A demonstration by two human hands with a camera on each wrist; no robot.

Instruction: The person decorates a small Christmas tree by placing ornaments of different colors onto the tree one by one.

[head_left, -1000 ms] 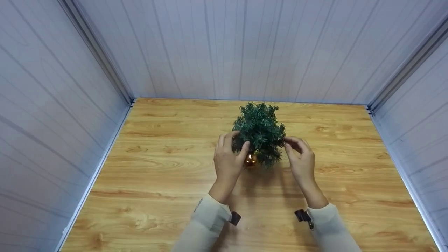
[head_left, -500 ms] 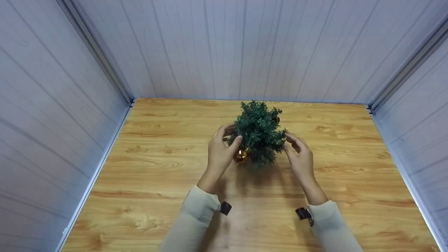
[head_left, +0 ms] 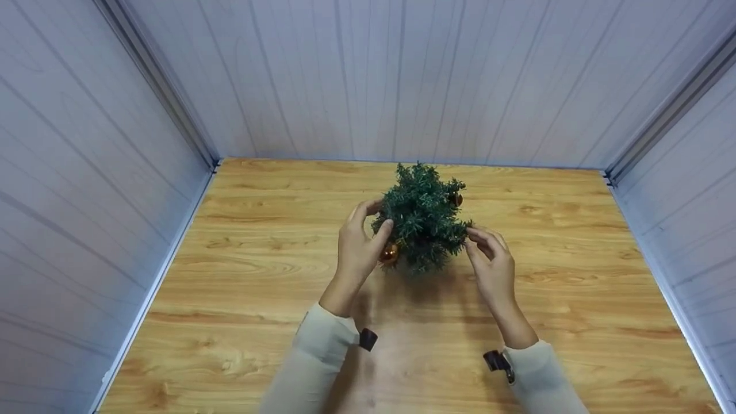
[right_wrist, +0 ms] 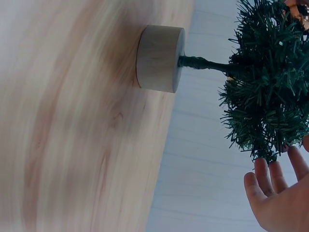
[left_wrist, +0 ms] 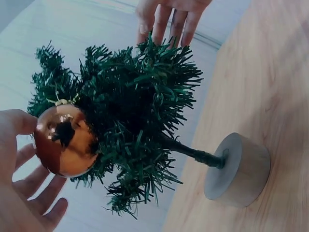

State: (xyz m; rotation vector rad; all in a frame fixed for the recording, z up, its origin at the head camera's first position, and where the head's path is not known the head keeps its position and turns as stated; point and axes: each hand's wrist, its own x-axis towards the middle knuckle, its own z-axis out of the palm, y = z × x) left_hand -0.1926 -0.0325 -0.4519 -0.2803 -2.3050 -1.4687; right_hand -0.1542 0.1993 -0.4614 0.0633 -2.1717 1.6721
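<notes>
A small artificial Christmas tree (head_left: 422,215) stands upright on a round wooden base (left_wrist: 248,174). My left hand (head_left: 357,241) is at its left side, thumb in front of the branches and fingers spread behind them. A shiny gold bauble (left_wrist: 67,140) hangs close by that hand, the thumb tip right at its edge in the left wrist view. On the tree's right, my right hand (head_left: 494,259) has loosely bent fingers at a branch tip. In the right wrist view, its fingertips (right_wrist: 260,166) meet the lowest needles. A second bauble (head_left: 457,199) shows partly behind the right branches.
The tree stands on a wood-grain tabletop (head_left: 259,287), nearer its back edge. Pale panelled walls (head_left: 368,80) close in the back and both sides. Light sleeves (head_left: 310,356) and small black wrist devices (head_left: 368,339) are on both arms.
The tree has turned, carrying the front gold bauble leftward and bringing a second bauble into view at the back right. My left hand has shifted left; the right has stayed about in place.
</notes>
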